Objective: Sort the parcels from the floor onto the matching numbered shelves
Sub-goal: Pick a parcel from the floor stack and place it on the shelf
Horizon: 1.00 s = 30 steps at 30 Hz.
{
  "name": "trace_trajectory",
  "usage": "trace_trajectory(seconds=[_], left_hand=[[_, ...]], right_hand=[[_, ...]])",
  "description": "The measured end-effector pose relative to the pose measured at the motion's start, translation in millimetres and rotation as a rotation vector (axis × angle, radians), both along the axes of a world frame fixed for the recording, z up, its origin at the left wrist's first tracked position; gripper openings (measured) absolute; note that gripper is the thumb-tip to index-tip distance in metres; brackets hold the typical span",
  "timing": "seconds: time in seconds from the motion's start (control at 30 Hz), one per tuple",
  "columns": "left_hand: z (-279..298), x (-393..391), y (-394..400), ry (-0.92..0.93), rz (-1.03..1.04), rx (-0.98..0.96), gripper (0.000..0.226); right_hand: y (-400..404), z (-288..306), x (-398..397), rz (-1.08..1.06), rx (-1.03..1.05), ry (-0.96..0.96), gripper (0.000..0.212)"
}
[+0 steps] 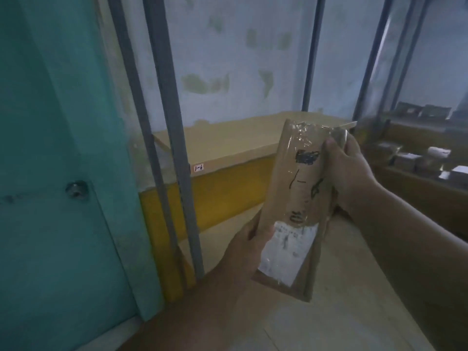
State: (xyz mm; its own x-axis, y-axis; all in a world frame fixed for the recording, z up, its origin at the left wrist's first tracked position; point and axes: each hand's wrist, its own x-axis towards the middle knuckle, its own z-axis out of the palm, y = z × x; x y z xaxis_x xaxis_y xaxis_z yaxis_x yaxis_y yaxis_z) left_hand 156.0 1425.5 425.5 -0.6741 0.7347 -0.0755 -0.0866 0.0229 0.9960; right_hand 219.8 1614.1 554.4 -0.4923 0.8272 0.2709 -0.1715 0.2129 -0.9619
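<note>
I hold a long brown cardboard parcel (301, 196) upright in front of me, wrapped in clear tape, with a white label at its lower end and "1-6" handwritten in black. My left hand (247, 252) grips its lower left edge. My right hand (347, 171) grips its upper right edge. Behind the parcel is a light wooden shelf board (228, 143) with a small white tag (198, 168) on its front edge that reads "1-6". Nothing lies on the part of this shelf that I can see.
Grey metal uprights (174, 138) of the rack stand left of the shelf. A teal door (58, 173) fills the left side. At the right, another rack (415, 178) carries several small parcels. A lower wooden board (342, 287) lies under my hands.
</note>
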Motion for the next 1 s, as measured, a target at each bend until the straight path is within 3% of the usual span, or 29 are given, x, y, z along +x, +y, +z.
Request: trace_trajectory(seconds=[0.07,0.3,0.33,0.43,0.47,0.63,0.8,0.87,1.0], left_hand=[[5.7,11.1,14.8,-0.007,0.097,0.034,0.013],[49.5,42.0,82.1,0.072,0.406,0.115,0.057],[62.1,45.1,88.8,0.072,0.429,0.111,0.053],[97.9,44.9,95.7,0.101,0.56,0.134,0.014],[110.6,45.9,94.4,0.104,0.592,0.152,0.013],[161.4,31.2,69.3,0.214,0.641,0.088,0.028],[187.9,-1.8,49.3,0.34,0.642,-0.041,0.07],[188.7,-12.0,46.7,0.388,0.669,-0.071,0.07],[184.7,-25.6,50.8,0.516,0.729,-0.13,0.048]], right_hand=[[15.2,0.9,-7.9,0.072,0.028,-0.02,0.021],[83.4,42.1,-33.2,0.318,0.107,-0.025,0.031],[88.6,52.0,-35.4,0.35,0.114,-0.009,0.03],[92.3,82.5,-54.3,0.479,0.09,0.05,0.026],[90.9,91.9,-63.4,0.51,0.077,0.063,0.025],[67.8,134.5,-102.9,0.592,0.023,0.118,0.026],[62.8,157.3,-148.6,0.558,-0.035,0.07,0.024],[63.0,163.6,-162.6,0.578,-0.049,0.049,0.023],[62.8,168.9,-193.6,0.623,-0.064,0.03,0.026]])
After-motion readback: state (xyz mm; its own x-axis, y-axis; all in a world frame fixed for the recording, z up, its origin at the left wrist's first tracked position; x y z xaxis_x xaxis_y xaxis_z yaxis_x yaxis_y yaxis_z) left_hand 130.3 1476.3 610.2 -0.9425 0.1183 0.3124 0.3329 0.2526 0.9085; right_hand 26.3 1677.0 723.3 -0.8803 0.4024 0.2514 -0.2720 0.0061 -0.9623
